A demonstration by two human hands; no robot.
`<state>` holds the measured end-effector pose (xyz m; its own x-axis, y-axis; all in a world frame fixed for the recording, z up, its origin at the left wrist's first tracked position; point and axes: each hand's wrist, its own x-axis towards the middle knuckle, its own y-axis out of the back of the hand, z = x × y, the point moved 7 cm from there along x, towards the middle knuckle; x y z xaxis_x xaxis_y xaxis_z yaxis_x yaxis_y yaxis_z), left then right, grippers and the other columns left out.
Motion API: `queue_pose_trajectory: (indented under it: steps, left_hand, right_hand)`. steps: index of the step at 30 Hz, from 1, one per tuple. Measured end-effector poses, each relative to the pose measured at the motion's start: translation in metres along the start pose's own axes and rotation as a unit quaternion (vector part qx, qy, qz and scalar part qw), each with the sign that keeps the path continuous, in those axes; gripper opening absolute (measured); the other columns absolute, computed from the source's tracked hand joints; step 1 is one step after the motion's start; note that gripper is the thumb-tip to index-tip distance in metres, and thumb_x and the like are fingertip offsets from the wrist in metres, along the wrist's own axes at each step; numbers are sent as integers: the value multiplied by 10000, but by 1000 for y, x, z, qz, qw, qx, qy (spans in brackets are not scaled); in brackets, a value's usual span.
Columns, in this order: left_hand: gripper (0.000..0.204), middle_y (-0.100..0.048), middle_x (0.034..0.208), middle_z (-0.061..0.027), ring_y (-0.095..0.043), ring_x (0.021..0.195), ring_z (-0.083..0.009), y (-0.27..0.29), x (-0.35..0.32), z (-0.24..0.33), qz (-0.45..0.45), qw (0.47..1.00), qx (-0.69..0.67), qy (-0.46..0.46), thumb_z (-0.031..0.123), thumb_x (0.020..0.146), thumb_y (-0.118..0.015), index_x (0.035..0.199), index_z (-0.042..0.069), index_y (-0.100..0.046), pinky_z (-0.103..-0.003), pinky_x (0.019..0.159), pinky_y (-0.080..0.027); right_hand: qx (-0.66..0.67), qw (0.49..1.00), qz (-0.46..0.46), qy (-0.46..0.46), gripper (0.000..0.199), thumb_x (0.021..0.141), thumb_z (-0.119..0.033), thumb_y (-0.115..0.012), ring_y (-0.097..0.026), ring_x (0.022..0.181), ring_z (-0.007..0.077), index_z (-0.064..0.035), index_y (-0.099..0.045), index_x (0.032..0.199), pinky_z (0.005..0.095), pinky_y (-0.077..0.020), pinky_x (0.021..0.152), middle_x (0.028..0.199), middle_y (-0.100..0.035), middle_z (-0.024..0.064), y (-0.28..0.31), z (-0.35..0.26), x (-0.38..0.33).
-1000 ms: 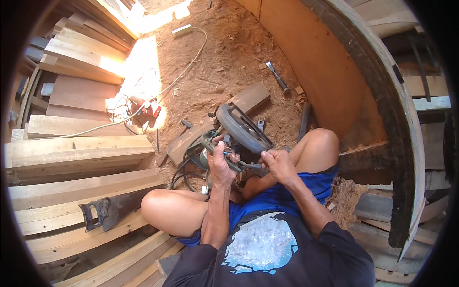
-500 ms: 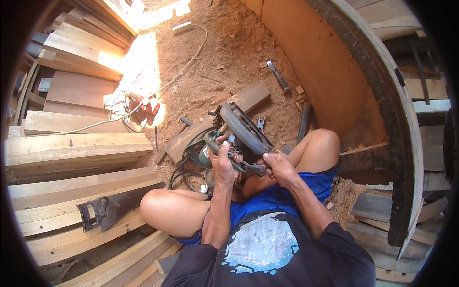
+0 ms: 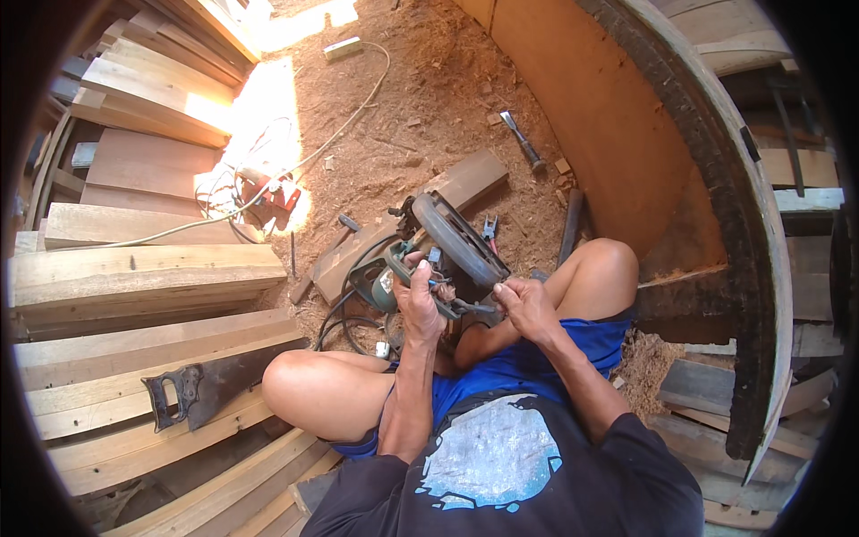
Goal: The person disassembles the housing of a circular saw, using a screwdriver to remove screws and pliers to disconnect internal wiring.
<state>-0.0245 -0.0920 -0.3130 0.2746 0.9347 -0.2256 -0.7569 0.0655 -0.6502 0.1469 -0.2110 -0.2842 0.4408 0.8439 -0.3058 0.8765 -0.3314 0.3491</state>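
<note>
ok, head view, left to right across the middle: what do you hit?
Handsaw on the stacked planks → left hand on the circular saw → right hand → curved wooden hull wall.

I sit on a sawdust-strewn dirt floor (image 3: 420,98). On it lie a short flat wooden board (image 3: 407,224), a steel chisel with a dark handle (image 3: 523,143), a long pale cable (image 3: 349,112) and a small pale wooden block (image 3: 343,47) at its far edge. Stacked rough planks (image 3: 143,277) line its left edge.
</note>
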Motion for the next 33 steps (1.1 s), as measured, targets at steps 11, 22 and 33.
queue_pose_trajectory:
  steps: [11, 22, 33]
  left_hand:
    - [253, -581, 767, -24, -550, 529, -102, -6, -3, 2, 1, 999, -32, 23, 170, 1057, -639, 1270, 57, -564, -284, 486, -499]
    - [228, -606, 823, -8, -569, 550, -80, -17, -12, 2, -23, 999, 21, 10, 144, 1045, -647, 1254, 86, -575, -244, 481, -490]
    - [220, -612, 824, -5, -566, 544, -83, -17, -16, -2, -42, 999, 10, 25, 153, 1052, -659, 1251, 89, -593, -246, 470, -487]
  right_hand:
    - [-328, 923, 63, 192, 247, 948, -204, -701, -673, 897, 453, -36, -698, 1129, 538, -519, 791, 906, -691, 225, 20, -86, -23]
    - [-258, 867, 212, 371, 451, 1044, -246, -626, -572, 1171, 395, -14, -547, 1422, 513, -429, 1012, 1309, -614, 216, -7, -131, 35]
    - [-285, 839, 156, 436, 409, 1027, -221, -639, -600, 1139, 402, -35, -575, 1385, 514, -446, 979, 1302, -623, 217, -17, -154, 27]
